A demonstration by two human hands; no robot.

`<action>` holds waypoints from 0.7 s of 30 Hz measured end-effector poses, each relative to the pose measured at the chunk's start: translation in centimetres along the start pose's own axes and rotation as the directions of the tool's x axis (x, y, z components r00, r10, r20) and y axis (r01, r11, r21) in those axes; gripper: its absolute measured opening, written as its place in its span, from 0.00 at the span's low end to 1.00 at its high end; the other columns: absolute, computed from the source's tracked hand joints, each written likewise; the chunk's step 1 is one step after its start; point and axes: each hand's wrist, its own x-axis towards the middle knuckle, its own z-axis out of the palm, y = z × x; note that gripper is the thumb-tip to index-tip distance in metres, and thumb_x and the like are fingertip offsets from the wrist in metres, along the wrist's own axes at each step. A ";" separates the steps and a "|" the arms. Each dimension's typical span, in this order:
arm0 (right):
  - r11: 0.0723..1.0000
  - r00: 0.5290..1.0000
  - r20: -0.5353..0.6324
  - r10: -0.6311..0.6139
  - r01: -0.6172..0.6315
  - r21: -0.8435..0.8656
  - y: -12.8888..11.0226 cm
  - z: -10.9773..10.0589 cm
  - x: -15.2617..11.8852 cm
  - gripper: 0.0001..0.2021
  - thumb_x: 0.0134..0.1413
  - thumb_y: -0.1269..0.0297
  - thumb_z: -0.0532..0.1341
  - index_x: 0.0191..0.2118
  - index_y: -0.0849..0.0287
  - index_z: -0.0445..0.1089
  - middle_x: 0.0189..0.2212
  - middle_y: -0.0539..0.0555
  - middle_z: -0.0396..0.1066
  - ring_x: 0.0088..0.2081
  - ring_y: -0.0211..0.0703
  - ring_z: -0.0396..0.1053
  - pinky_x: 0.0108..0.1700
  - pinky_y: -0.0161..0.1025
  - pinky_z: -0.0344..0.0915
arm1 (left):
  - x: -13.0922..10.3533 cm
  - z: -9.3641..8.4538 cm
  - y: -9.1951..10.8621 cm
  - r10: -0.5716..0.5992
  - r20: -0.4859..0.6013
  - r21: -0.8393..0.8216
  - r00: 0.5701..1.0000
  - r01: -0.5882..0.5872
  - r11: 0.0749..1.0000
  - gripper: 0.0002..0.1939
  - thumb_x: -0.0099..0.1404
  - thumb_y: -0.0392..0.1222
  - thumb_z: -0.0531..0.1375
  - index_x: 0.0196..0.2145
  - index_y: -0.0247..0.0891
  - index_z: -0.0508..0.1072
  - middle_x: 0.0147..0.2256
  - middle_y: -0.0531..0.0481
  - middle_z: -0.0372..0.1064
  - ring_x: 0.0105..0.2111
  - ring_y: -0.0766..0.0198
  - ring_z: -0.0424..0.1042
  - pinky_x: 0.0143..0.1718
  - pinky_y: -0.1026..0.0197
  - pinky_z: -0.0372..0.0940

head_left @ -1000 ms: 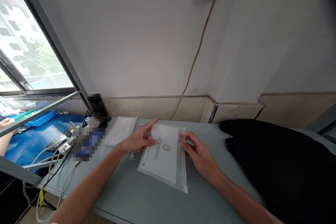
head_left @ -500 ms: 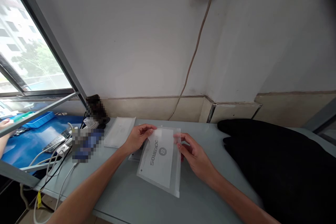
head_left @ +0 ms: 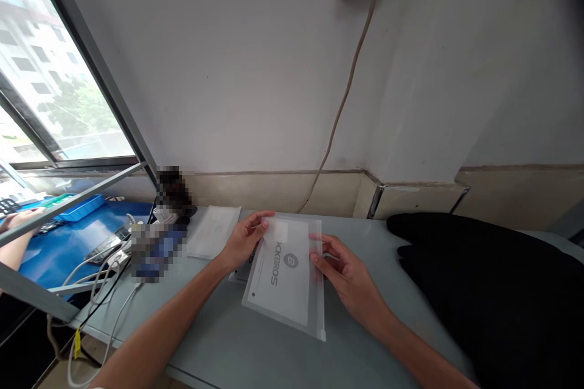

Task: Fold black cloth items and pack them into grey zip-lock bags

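A frosted clear zip bag (head_left: 285,292) with grey lettering and a round logo hangs between my two hands, a white sheet showing inside it. My left hand (head_left: 245,240) pinches its upper left edge between thumb and fingers. On the opposite side, my right hand (head_left: 349,270) grips the zip edge, thumb in front and fingers behind the see-through plastic. Beneath and behind it on the table lies another printed bag (head_left: 239,273), mostly covered. A further pale bag (head_left: 213,232) lies flat to the left of my left hand.
The grey table (head_left: 219,328) runs along the wall. Black cloth (head_left: 497,298) covers its right part. At left are cables (head_left: 98,282), a metal frame bar (head_left: 86,194) and a blue surface with a blue tray (head_left: 84,208). Another person's hand (head_left: 22,222) shows at the far left.
Both my hands still hold the bag, which has shifted slightly right in view and tilted a little. The whole scene slid right too. More of the other person's hand shows.
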 end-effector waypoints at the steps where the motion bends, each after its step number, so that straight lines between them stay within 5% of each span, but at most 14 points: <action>1: 1.000 0.999 -0.036 -0.002 0.003 0.008 -0.1 0.0 0.1 0.22 0.61 0.45 0.65 0.54 0.49 0.69 0.38 0.50 0.72 0.32 0.43 0.72 0.34 0.42 0.70 | 0.0 0.0 0.1 -0.003 0.034 -0.021 0.999 0.003 1.000 0.27 0.69 0.59 0.63 0.59 0.43 0.72 0.32 0.53 0.68 0.26 0.68 0.62 0.26 0.66 0.58; 4: 1.000 0.995 -0.100 0.008 -0.006 0.022 -0.3 0.0 0.2 0.26 0.58 0.42 0.66 0.56 0.49 0.67 0.40 0.50 0.72 0.29 0.43 0.73 0.31 0.43 0.72 | 0.0 -0.1 0.0 0.002 0.106 -0.050 0.994 0.004 0.999 0.25 0.68 0.55 0.65 0.58 0.43 0.72 0.30 0.54 0.66 0.28 0.68 0.63 0.30 0.66 0.58; 8: 0.999 0.998 -0.055 0.032 -0.031 0.022 -0.4 0.1 0.0 0.29 0.57 0.41 0.66 0.58 0.50 0.66 0.44 0.53 0.74 0.33 0.47 0.76 0.32 0.44 0.75 | 0.2 -0.2 -0.3 -0.037 0.020 -0.005 0.999 0.037 0.999 0.18 0.68 0.53 0.64 0.48 0.39 0.79 0.33 0.51 0.69 0.32 0.65 0.66 0.33 0.64 0.61; 12: 0.999 0.999 -0.019 0.031 -0.031 0.030 -0.2 0.2 -0.2 0.28 0.58 0.43 0.66 0.60 0.48 0.64 0.45 0.53 0.72 0.30 0.43 0.74 0.30 0.43 0.75 | 0.2 -0.4 -0.2 -0.121 -0.040 -0.010 0.992 0.121 0.993 0.17 0.67 0.49 0.64 0.50 0.40 0.81 0.35 0.49 0.73 0.33 0.63 0.69 0.34 0.63 0.63; 21: 0.999 0.999 -0.008 0.035 -0.034 0.034 0.3 0.4 -0.3 0.30 0.56 0.44 0.68 0.61 0.48 0.65 0.44 0.52 0.72 0.28 0.40 0.72 0.28 0.41 0.73 | 0.3 -0.9 0.2 -0.152 0.012 0.016 0.988 0.152 0.988 0.21 0.66 0.44 0.63 0.56 0.41 0.78 0.32 0.50 0.73 0.25 0.67 0.68 0.27 0.65 0.62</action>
